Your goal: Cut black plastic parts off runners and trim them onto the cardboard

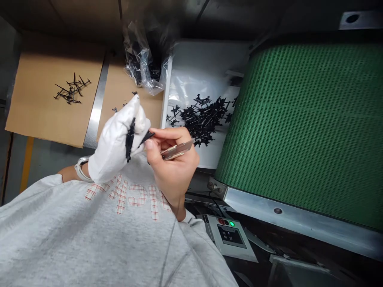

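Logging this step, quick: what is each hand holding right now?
Left hand: white-gloved, closed on a black plastic part.
Right hand: bare, closed on a metal blade, fingertips also pinching the part.

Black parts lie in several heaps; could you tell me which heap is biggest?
The heap on the white tray beside the green belt; the pile on the cardboard is far smaller.
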